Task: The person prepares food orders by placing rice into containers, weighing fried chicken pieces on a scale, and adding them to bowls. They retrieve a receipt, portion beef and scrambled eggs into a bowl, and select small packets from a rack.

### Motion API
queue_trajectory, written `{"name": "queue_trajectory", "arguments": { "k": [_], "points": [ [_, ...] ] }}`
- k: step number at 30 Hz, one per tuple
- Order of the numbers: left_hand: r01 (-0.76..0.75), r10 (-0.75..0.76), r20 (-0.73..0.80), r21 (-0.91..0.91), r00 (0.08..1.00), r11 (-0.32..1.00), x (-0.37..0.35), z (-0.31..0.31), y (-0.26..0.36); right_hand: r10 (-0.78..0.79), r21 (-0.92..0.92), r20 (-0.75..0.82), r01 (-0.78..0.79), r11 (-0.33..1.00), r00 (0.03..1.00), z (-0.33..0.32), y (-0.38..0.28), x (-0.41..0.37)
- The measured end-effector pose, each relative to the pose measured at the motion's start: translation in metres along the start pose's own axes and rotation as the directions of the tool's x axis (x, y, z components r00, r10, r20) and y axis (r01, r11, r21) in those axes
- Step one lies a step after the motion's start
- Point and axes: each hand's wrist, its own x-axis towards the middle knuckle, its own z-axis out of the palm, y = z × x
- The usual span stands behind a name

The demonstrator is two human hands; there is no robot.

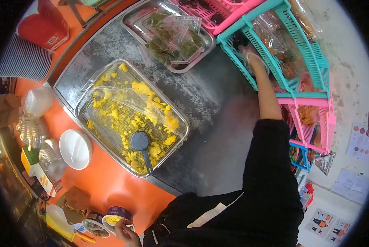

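At the bottom left, my left hand (126, 233) has its fingers closed at the rim of a dark blue and white paper cup (117, 213) holding yellow food. My right arm stretches far up to the right, and my right hand (252, 55) is inside a teal plastic basket (250, 78). Clear plastic and something dark lie around that hand; its fingers are hidden and blurred. A second, similar paper cup (96, 227) with a clear top stands beside the first.
A metal tray (183, 111) of yellow crumbled food holds a dark scoop (140, 141) and clear plastic film. Behind it, another tray (184, 68) carries bagged green pieces. Pink baskets (230, 16) adjoin the teal one. A white bowl (75, 149) and stacked lids (24, 59) line the orange counter.
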Motion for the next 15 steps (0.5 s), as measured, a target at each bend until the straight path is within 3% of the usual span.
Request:
{"name": "queue_trajectory", "arguments": {
  "k": [2,5,6,9,11,12,13,15],
  "points": [
    [-0.024,0.022,0.016,0.104,1.0,0.994,0.002,-0.003,0.01,-0.028,-0.039,-0.106,0.024,0.999,0.994,0.005,-0.018,0.014],
    [-0.102,0.108,-0.028,0.171,0.994,0.98,-0.003,-0.005,0.012,-0.076,-0.098,-0.041,0.072,0.993,0.996,0.025,0.001,0.036],
    [0.003,0.022,-0.151,0.166,0.988,0.986,-0.006,0.001,0.016,-0.105,-0.115,-0.023,0.101,0.988,0.994,0.033,0.014,0.046],
    [-0.066,0.107,-0.096,0.359,0.99,0.931,-0.009,-0.005,0.026,-0.238,-0.12,0.036,0.241,0.963,0.971,0.054,0.063,0.081],
    [-0.074,0.119,-0.116,0.334,0.986,0.94,-0.01,-0.01,0.033,-0.33,-0.009,0.079,0.332,0.943,0.941,0.079,0.095,0.119],
    [-0.049,0.096,-0.127,0.329,0.987,0.943,-0.017,-0.012,0.029,-0.353,0.195,0.081,0.333,0.923,0.932,0.101,0.115,0.144],
    [-0.074,0.111,-0.096,0.324,0.989,0.943,-0.017,-0.017,0.033,-0.427,-0.315,0.264,0.496,0.809,0.865,0.083,0.104,0.133],
    [-0.131,0.174,-0.082,0.376,0.981,0.917,-0.022,-0.024,0.032,-0.462,-0.335,0.305,0.548,0.767,0.833,0.079,0.103,0.136]
  ]
}}
